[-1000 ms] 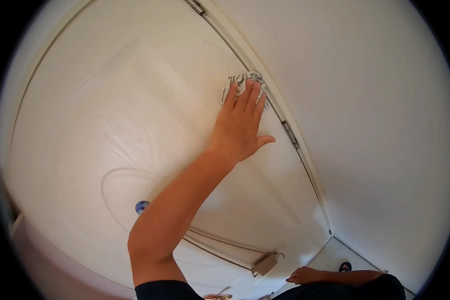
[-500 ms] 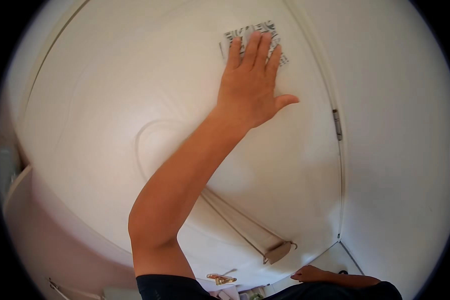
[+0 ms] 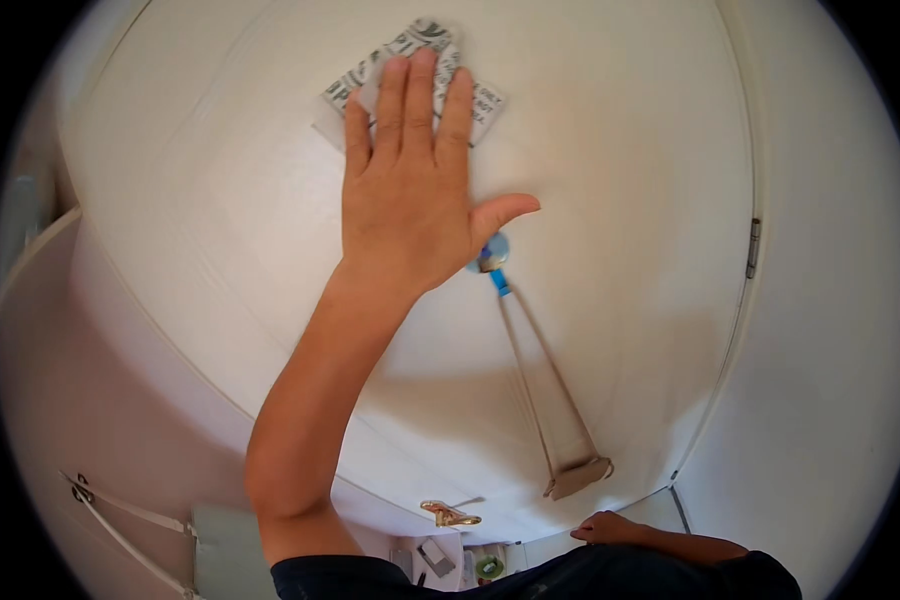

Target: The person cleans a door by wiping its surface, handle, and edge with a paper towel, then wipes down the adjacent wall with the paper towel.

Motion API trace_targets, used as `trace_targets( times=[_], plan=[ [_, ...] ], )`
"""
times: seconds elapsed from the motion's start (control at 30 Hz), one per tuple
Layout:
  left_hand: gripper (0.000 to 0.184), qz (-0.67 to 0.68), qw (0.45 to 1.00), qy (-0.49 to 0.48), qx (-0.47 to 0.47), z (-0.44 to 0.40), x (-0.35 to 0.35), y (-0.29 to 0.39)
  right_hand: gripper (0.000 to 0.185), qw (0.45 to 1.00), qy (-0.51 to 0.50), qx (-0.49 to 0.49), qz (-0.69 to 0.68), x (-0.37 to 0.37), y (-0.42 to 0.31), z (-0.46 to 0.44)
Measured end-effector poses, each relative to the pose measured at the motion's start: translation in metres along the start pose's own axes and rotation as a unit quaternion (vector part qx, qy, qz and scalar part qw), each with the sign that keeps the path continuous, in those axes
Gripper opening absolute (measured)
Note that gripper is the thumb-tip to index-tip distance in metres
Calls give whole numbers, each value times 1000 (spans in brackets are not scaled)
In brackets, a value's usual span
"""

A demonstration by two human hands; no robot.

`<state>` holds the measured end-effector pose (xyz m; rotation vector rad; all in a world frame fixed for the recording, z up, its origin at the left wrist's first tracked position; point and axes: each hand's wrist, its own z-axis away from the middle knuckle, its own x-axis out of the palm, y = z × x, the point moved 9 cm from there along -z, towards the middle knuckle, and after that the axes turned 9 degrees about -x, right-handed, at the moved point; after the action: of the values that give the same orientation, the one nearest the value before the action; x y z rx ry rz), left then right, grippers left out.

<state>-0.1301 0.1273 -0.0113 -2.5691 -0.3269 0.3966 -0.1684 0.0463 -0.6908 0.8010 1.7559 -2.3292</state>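
Note:
My left hand (image 3: pixel 405 190) lies flat with its fingers stretched and its thumb out to the side. Under the fingers, a crumpled white cloth (image 3: pixel 485 112) printed with dark lettering is pressed against the white door (image 3: pixel 630 180). Near the thumb and wrist hangs a round blue piece (image 3: pixel 497 250) with a cord (image 3: pixel 560 375) running down to a small brown bar (image 3: pixel 580 478). Low in view, my right hand (image 3: pixel 605 527) is held near my body, its fingers curled in with nothing visible in them.
A hinge (image 3: pixel 753 248) joins the door to the white wall (image 3: pixel 830 300) at right. A gold handle (image 3: pixel 450 514) juts from the door's lower edge. At lower left are a pink wall (image 3: pixel 140 400) and a strap (image 3: pixel 120 535); small items sit on a shelf (image 3: pixel 440 570) below.
My left hand and the cloth have moved left across the door. The view has shifted too, and the hanging cord's blue upper end now shows. The right hand stays low near my body.

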Motion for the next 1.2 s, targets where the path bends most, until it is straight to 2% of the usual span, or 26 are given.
trace_targets(
  times=[0.1, 0.2, 0.27, 0.33, 0.4, 0.57, 0.67, 0.77, 0.83, 0.87, 0.93, 0.97, 1.03, 1.13, 1.2],
  plan=[
    [115, -23, 999, -18, -45, 34, -8, -34, 56, 999, -9, -26, 33, 8, -2, -11],
    [120, -50, 992, -52, -99, 78, -14, -66, 57, 998, -46, -4, 31, 14, -6, -15],
    [120, -66, 982, -51, -168, 106, -20, -94, 58, 998, -51, -9, 31, 21, -3, -19],
    [121, -49, 980, -49, -188, 138, -19, -114, 58, 998, -54, -11, 29, 26, 2, -21],
    [125, -54, 974, -5, -221, 160, -24, -129, 59, 997, -67, -25, 36, 31, 0, -26],
    [123, -52, 973, -1, -226, 162, -20, -122, 58, 995, -96, -29, 23, 36, -1, -32],
    [124, -26, 977, -7, -213, 175, -14, -92, 57, 994, -101, -36, 39, 33, -5, -33],
    [124, -20, 981, -27, -189, 210, 2, -52, 55, 995, -88, -31, 29, 27, -4, -30],
    [121, -21, 978, -97, -185, 240, 17, -26, 53, 997, -81, -6, 13, 22, 1, -24],
    [121, -24, 977, -100, -184, 246, 20, -21, 53, 996, -84, -9, 11, 24, 11, -23],
    [120, -37, 986, -91, -133, 247, 19, -9, 54, 986, -83, -130, 66, 26, 2, -25],
    [118, -43, 989, -80, -117, 243, 18, -12, 54, 985, -80, -134, 67, 27, 6, -28],
    [119, -45, 990, -87, -104, 221, 16, -22, 56, 997, -71, 33, -5, 22, 18, -20],
    [119, -43, 992, -90, -83, 164, 10, -38, 58, 996, -86, 2, -7, 25, 14, -20],
    [118, -37, 997, -41, -55, 122, 1, -42, 59, 996, -87, 12, -12, 25, 15, -16]
  ],
)
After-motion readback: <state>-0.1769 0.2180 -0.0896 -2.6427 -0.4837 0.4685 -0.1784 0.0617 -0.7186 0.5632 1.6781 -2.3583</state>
